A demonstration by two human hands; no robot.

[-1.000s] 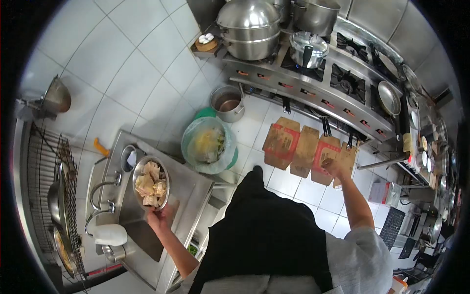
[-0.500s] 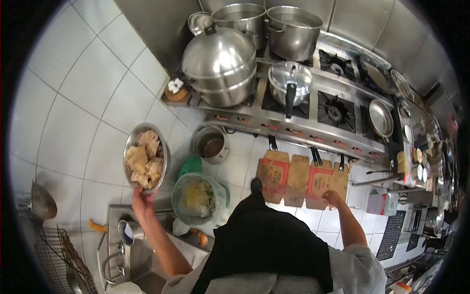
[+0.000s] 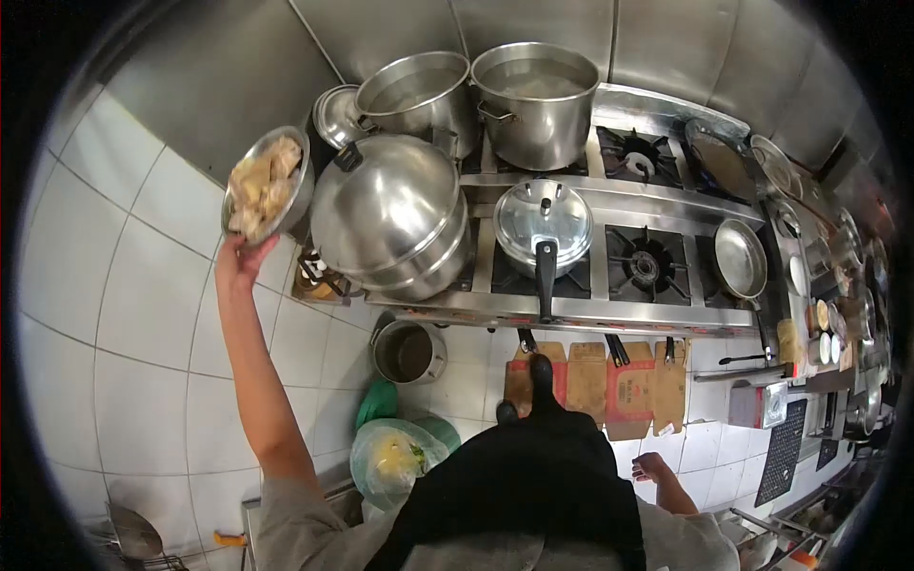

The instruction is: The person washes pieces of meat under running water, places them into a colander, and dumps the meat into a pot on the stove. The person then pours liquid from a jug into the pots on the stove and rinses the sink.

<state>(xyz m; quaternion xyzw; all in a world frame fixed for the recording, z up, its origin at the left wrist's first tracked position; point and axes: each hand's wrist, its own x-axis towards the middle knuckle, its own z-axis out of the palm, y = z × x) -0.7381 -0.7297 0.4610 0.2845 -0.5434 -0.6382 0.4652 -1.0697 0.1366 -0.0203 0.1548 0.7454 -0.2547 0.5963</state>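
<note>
My left hand (image 3: 245,259) grips the rim of a steel bowl (image 3: 303,183) at its near end. Inside are pale pieces of raw meat (image 3: 262,188) that look like chicken. The bowl is held up and tilted, left of a large steamer pot with a domed lid (image 3: 386,205). My right hand (image 3: 650,466) hangs low on the right, holding nothing, with its fingers loosely bent and apart.
Two tall pots (image 3: 535,119) of liquid stand at the back of the stove (image 3: 619,190). A pressure cooker (image 3: 543,228) and frying pan (image 3: 741,259) are in front. On the floor are a pot (image 3: 407,352), a bagged bin (image 3: 392,463) and flattened cardboard (image 3: 633,390).
My left hand has carried the bowl upward and forward, from beside the sink to beside the steamer pot. The view has come closer to the stove. My right hand has dropped lower.
</note>
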